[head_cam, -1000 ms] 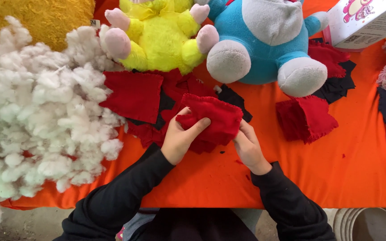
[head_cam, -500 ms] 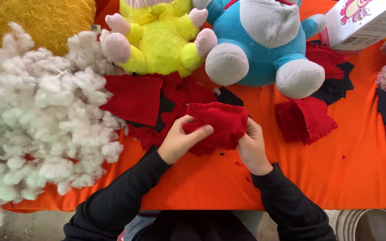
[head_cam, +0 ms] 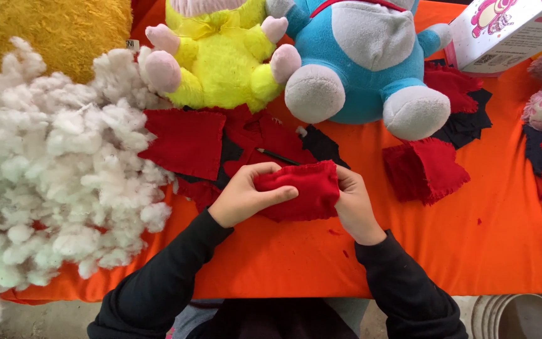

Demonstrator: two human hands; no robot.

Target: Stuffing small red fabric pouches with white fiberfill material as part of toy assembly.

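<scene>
Squarely between both hands, a red fabric piece lies with its long axis left to right

Left hand pinches its left end, thumb on top; right hand clasps the right end, both equally near, above the orange tablecloth, white stuffing well to the left

Both toys' heads are cut off above; the red cloth piece hides the right hand's fingertips
</scene>
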